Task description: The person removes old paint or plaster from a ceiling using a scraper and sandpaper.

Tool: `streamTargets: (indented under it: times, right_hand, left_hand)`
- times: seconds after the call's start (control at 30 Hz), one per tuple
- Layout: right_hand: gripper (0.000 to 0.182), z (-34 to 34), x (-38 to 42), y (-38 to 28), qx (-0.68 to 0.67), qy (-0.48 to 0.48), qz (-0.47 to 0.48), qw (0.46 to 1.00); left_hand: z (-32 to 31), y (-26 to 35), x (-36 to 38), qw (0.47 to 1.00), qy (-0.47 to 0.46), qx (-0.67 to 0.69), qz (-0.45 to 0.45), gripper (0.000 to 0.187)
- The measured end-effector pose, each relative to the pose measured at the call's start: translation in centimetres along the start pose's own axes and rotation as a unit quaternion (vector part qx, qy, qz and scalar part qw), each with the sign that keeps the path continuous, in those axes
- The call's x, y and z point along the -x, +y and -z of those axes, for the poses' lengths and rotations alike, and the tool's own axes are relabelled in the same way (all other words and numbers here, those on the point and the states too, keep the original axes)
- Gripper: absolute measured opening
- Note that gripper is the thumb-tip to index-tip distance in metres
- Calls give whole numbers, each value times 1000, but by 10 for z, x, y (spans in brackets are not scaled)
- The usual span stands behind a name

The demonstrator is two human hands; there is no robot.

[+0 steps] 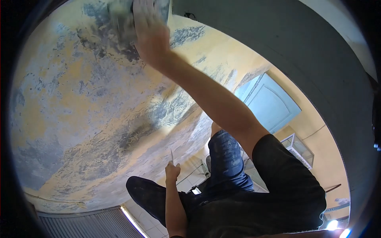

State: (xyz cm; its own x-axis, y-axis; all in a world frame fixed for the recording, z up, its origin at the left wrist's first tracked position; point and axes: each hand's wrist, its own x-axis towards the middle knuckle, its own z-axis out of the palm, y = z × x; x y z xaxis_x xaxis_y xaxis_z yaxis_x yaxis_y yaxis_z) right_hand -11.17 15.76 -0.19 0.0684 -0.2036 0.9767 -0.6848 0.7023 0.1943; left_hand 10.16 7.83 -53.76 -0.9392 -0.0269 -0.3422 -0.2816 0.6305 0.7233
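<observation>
My right hand (pixel 150 37) is raised at the top of the view, pressed to the patchy wall (pixel 95 107). Its fingers lie over a wide, flat, greyish tool (pixel 121 22), which looks like a plastering blade; motion blurs it and its handle is hidden. Dark grey smears surround it on the yellowish surface. Lower down, my left hand (pixel 172 172) is closed around a thin-bladed tool (pixel 172 155), probably a putty knife, held upright and apart from the wall. Most of its grip is hidden in the fist.
A dark grey beam or band (pixel 278 43) curves along the right. Beyond it hangs a light blue door (pixel 272 103), with a glass-sided case (pixel 297 148) below. Corrugated shutter (pixel 91 226) fills the lower left. My bent knees (pixel 228 158) are below, over a tiled floor (pixel 149 224).
</observation>
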Motion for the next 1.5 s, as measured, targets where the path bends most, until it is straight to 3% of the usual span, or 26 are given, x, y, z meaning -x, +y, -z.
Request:
streamTargets:
  times: [0.03,0.17,0.23,0.33,0.37,0.43,0.47,0.53,0.57,0.6,0.67,0.8,0.87,0.97,1.0,1.07,1.13,1.2,1.27,1.33,1.4,1.47,1.5]
  right_hand:
    - [51,-2,-7,0,-55,-52,-73,995]
    - [51,-6,9,-11,-33,-35,-70,996]
    - [62,-3,43,-17,77,48,42,995]
    - [60,6,51,-8,59,19,79,995]
    - [60,2,44,-3,60,21,80,995]
    - [58,2,11,-3,-30,-13,-39,999]
    - [58,-2,-2,-3,-31,-17,-40,999]
    - [52,-3,-19,-5,16,96,5,995]
    - [51,6,-8,-17,-21,-114,-126,985]
    - [51,6,6,-24,-21,-113,-124,986]
    - [54,-1,48,-25,60,25,45,997]
    - [52,7,64,-13,34,-10,85,996]
    - [51,11,25,-6,-24,-72,-70,995]
    - [44,16,-30,-3,0,-96,-118,988]
    - [44,14,-22,-5,1,-99,-117,988]
    - [51,1,11,-16,50,-12,-27,998]
    - [53,5,54,-34,31,-28,23,999]
    - [56,19,98,-48,-31,-101,26,994]
    - [55,37,131,-56,-80,-166,-6,983]
    - [55,71,153,-75,-160,-325,-228,904]
    - [47,100,176,-91,-202,-338,-362,845]
    - [41,105,246,-97,-261,-264,-471,800]
    - [35,119,258,-107,-236,-272,-515,778]
  left_hand:
    - [5,6,6,1000,-4,1,3,54]
    - [13,25,10,1000,5,12,6,55]
    - [8,25,5,1000,18,8,-21,55]
    - [12,30,5,999,13,-13,-39,56]
    - [14,31,9,1000,-8,19,0,54]
    - [25,39,24,997,-36,49,42,52]
    - [34,50,28,997,-44,41,58,52]
    - [25,43,26,995,-58,34,74,52]
    - [14,32,16,998,-34,29,44,54]
    - [7,26,7,1000,-8,24,14,57]
    - [4,28,4,1000,-4,19,-9,56]
    - [5,20,3,1000,-19,7,-15,55]
    - [-4,-1,-4,1000,-16,6,-9,55]
    - [15,28,19,998,-37,24,43,53]
    - [27,45,26,994,-56,38,81,51]
    - [26,52,19,997,-42,44,55,51]
    - [25,59,22,998,-34,43,30,51]
    - [34,71,28,994,-64,58,66,49]
    - [18,41,16,998,-44,41,33,52]
    - [20,38,19,999,-22,29,0,56]
    - [45,69,42,994,-28,57,93,64]
    - [49,72,41,993,-15,81,89,66]
    - [51,73,41,992,-6,99,83,69]
